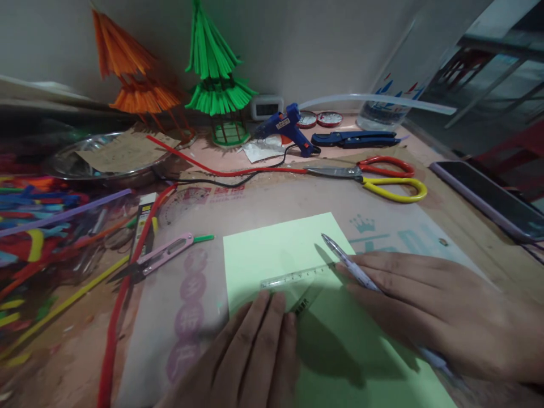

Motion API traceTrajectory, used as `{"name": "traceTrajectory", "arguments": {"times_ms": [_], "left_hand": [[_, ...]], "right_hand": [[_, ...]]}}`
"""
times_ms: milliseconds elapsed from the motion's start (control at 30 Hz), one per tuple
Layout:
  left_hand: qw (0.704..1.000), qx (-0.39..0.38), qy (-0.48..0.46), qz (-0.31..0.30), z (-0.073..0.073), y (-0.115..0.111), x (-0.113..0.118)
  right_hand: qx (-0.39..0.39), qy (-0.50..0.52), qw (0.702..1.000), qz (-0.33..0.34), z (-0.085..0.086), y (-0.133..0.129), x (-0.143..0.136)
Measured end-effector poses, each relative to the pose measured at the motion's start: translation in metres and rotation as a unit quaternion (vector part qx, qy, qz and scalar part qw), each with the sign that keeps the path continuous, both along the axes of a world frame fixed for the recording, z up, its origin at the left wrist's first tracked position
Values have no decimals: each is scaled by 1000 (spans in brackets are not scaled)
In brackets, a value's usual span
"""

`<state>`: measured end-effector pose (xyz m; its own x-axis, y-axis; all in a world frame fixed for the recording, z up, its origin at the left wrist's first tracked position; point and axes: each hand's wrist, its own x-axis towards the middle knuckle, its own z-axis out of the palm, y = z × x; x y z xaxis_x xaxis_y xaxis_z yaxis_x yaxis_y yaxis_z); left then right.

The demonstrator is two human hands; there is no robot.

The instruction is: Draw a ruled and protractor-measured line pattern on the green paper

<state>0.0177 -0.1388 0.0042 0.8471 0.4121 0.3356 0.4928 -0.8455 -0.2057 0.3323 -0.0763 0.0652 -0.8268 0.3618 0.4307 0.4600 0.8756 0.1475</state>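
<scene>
A sheet of pale green paper [276, 249] lies in front of me on a plastic sheet. On it rests a clear plastic ruler [297, 276], which looks like a set square, its scale edge facing away from me. My left hand [255, 351] presses it down with fingers stretched flat, covering its lower left part. My right hand [420, 306] is closed around a pen [351, 263]. The pen's tip hovers over the paper or touches it just beyond the ruler's right end; I cannot tell which. Shadows of both hands fall across the paper.
Beyond the paper lie red-and-yellow-handled scissors [393, 178], a blue glue gun [291, 129] and blue pliers [357, 139]. A phone [488, 195] is at right. Thread snips [165, 252], a metal bowl [59, 164] and pipe cleaners are at left. Orange and green towers [219, 93] stand behind.
</scene>
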Motion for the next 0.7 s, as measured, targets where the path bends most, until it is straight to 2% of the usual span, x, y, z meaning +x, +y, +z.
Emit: {"name": "traceTrajectory", "arguments": {"times_ms": [233, 467, 700], "left_hand": [[998, -3, -31, 51, 2, 1, 9], [997, 23, -59, 46, -1, 4, 14], [996, 5, -62, 56, 3, 2, 15]], "right_hand": [[-14, -28, 999, -20, -8, -3, 9], [-18, -28, 999, -29, -7, -5, 5], [-35, -14, 999, -15, -7, -4, 8]]}}
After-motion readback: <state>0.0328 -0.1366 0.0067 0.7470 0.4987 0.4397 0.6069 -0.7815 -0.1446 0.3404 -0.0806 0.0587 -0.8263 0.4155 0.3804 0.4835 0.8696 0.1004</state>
